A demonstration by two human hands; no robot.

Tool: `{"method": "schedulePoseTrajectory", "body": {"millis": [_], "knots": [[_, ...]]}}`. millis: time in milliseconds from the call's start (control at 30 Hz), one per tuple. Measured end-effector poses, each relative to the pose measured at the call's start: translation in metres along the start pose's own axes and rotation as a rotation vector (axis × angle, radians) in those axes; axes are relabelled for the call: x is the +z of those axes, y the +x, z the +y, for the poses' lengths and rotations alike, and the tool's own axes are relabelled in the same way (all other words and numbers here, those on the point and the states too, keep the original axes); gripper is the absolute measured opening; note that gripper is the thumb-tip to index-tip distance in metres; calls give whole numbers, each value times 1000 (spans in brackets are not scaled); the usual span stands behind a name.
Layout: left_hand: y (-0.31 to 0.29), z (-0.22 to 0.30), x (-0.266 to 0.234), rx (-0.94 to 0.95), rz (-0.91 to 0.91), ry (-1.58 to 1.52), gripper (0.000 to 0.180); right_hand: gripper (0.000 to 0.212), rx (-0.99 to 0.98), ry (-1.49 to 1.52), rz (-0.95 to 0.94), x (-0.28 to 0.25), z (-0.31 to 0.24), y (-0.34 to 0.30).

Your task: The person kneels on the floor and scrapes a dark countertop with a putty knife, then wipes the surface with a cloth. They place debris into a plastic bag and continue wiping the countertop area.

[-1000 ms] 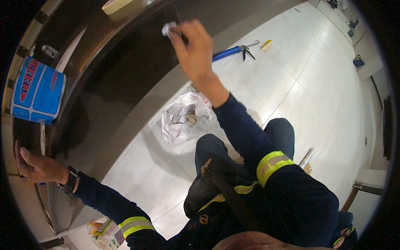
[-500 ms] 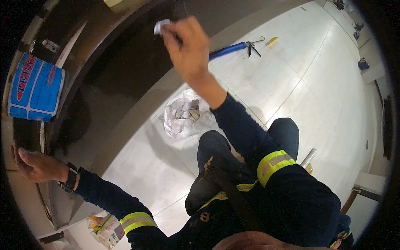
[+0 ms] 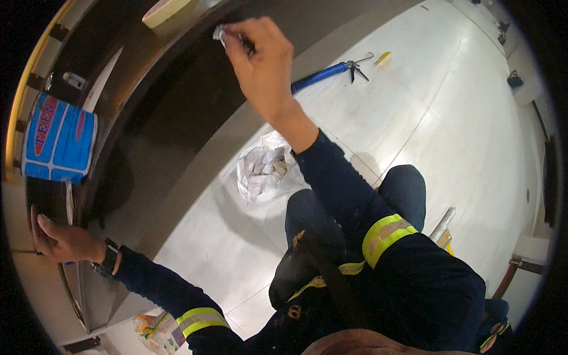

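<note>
My right hand [image 3: 260, 68] is held over the dark panel [image 3: 177, 83], its fingertips pinched on a small crumpled white wad [image 3: 219, 34], perhaps paper or cloth. The wad is at the panel's surface; whether it touches cannot be made out. At the far left, my left hand [image 3: 68, 238] rests by the dark ledge, its fingers stretched out and thumb raised, holding nothing visible. Just beyond that hand, a blue can [image 3: 74, 139] with red ovals stands on the ledge.
A cream tape roll [image 3: 167, 13] lies on the ledge. On the pale floor are a blue caulking gun [image 3: 322, 77], a yellow blade-like piece [image 3: 383, 58] and a crumpled white bag [image 3: 251, 177] with scraps. A colourful bag [image 3: 160, 331] lies at lower left.
The view has shifted a little, bringing more of the tape roll into sight. My right hand and the wad have moved slightly left along the panel. My left hand keeps its place by the ledge.
</note>
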State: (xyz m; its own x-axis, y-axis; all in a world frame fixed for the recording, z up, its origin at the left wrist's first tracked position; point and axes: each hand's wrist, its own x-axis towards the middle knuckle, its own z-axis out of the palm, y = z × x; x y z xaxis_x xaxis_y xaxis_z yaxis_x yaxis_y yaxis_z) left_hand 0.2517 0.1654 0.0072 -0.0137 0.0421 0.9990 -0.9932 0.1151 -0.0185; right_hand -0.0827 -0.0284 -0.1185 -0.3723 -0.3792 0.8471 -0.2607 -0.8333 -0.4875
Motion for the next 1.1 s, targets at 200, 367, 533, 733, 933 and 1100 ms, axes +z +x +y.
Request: {"method": "schedulePoseTrajectory", "body": {"millis": [200, 367, 533, 733, 933, 1100], "knots": [[3, -18, -4, 78, -17, 122, 30, 11, 20, -46, -153, -9, 4, -51], [0, -16, -3, 32, 12, 48, 29, 11, 183, -33, -325, -27, 9, -124], [0, -17, -6, 51, 13, 69, 31, 10, 151, 81, -133, -17, 14, -69], [1, -5, -1, 38, 25, 71, 29, 5, -93, -14, -379, 22, -36, -131], [1, 7, 1, 6, 24, -47, 26, 9, 208, 51, -106, 8, -26, -67], [-2, 19, 13, 70, 28, 17, 26, 7, -145, 78, -469, 63, -93, -153]]}}
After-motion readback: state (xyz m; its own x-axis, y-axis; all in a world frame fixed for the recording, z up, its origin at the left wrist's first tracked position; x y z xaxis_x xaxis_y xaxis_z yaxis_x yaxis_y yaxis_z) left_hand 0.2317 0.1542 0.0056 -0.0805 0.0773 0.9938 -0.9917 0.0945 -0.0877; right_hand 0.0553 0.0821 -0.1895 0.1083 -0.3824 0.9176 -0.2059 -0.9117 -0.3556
